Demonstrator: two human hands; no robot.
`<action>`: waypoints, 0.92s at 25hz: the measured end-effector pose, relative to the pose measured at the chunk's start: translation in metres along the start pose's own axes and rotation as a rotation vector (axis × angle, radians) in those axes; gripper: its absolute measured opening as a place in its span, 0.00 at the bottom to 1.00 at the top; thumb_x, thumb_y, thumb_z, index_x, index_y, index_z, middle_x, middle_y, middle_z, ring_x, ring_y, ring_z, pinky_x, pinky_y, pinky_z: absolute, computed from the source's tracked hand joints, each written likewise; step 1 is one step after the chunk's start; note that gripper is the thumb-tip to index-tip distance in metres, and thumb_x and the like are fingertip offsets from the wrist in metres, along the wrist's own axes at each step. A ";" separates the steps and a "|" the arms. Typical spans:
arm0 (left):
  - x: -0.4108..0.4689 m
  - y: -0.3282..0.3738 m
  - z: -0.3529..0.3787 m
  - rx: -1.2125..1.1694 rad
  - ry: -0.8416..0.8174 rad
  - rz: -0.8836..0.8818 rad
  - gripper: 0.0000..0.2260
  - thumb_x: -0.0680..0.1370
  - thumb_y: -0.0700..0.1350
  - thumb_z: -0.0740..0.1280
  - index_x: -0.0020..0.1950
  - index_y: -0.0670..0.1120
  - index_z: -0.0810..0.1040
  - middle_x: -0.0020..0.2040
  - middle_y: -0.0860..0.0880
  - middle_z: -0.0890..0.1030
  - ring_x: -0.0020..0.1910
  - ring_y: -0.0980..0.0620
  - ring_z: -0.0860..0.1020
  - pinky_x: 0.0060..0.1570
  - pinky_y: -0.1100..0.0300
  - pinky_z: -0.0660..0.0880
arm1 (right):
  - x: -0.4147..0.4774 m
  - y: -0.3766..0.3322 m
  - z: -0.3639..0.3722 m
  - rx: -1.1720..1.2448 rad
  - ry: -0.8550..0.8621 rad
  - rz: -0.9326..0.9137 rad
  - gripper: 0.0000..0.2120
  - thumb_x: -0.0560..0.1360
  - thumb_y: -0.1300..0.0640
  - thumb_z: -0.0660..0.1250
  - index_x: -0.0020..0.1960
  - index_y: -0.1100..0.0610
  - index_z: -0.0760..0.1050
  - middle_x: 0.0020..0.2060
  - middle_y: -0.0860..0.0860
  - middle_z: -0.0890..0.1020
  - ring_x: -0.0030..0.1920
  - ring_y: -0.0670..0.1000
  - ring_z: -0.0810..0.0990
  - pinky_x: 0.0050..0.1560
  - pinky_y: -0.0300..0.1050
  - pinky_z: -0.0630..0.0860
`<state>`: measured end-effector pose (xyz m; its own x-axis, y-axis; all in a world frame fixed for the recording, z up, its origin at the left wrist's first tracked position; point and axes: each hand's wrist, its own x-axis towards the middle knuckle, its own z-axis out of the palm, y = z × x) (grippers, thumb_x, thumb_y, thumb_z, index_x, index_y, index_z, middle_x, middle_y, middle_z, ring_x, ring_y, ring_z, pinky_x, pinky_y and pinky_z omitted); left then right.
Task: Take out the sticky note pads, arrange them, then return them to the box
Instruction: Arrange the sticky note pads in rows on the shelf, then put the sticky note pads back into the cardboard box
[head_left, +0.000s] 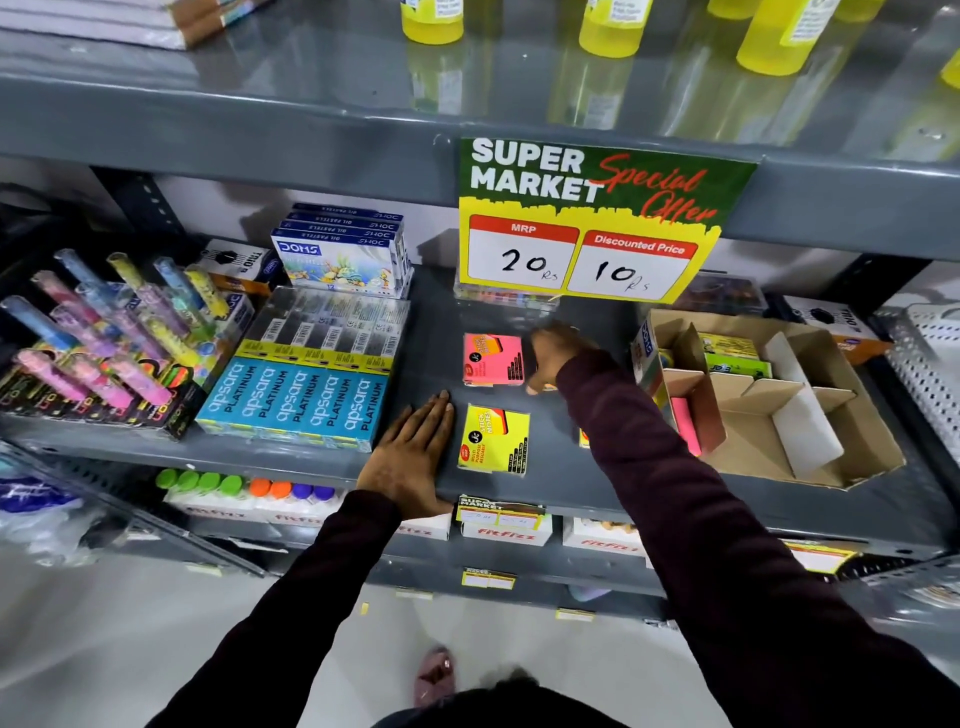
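Note:
A pink sticky note pad (492, 358) lies flat on the grey shelf (561, 483), and a yellow pad (493, 439) lies just in front of it. My left hand (410, 447) rests flat on the shelf left of the yellow pad and holds nothing. My right hand (556, 358) is blurred, right beside the pink pad, with an orange sliver showing under it. My right sleeve hides most of another pad (584, 439). The cardboard divider box (857, 395) stands at the right, with a pink pad (685, 426) upright in its front left compartment.
Blue Apsara pencil boxes (296, 400) lie left of my left hand, with glitter tubes (104, 343) further left. A price sign (597, 223) hangs from the shelf above. A white mesh basket (930, 374) stands at the far right. Yellow bottles (608, 26) line the top shelf.

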<state>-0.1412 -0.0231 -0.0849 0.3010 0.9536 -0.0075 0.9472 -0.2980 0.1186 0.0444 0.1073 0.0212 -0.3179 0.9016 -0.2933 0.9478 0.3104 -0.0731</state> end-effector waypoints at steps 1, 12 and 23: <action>0.000 0.000 0.001 0.005 0.002 0.006 0.52 0.60 0.70 0.57 0.72 0.36 0.57 0.73 0.40 0.59 0.71 0.44 0.59 0.67 0.49 0.53 | -0.010 0.010 0.002 0.001 0.001 0.065 0.26 0.66 0.57 0.77 0.60 0.65 0.75 0.61 0.62 0.78 0.61 0.62 0.77 0.60 0.52 0.75; 0.001 -0.003 0.004 0.116 -0.035 0.000 0.58 0.54 0.67 0.72 0.72 0.35 0.55 0.73 0.38 0.60 0.71 0.42 0.60 0.68 0.43 0.58 | -0.058 0.052 0.035 -0.195 -0.137 0.161 0.26 0.66 0.60 0.76 0.62 0.60 0.73 0.63 0.57 0.76 0.65 0.60 0.74 0.66 0.55 0.70; 0.001 0.000 0.004 0.092 -0.002 -0.014 0.55 0.60 0.64 0.71 0.74 0.39 0.48 0.75 0.44 0.47 0.74 0.48 0.49 0.72 0.53 0.45 | -0.072 -0.013 0.021 -0.059 -0.011 -0.144 0.42 0.65 0.38 0.71 0.69 0.63 0.65 0.66 0.61 0.69 0.67 0.61 0.66 0.66 0.53 0.69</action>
<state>-0.1409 -0.0225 -0.0887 0.2879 0.9576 -0.0100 0.9574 -0.2876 0.0264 0.0550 0.0318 0.0236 -0.4501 0.8430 -0.2945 0.8890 0.4540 -0.0591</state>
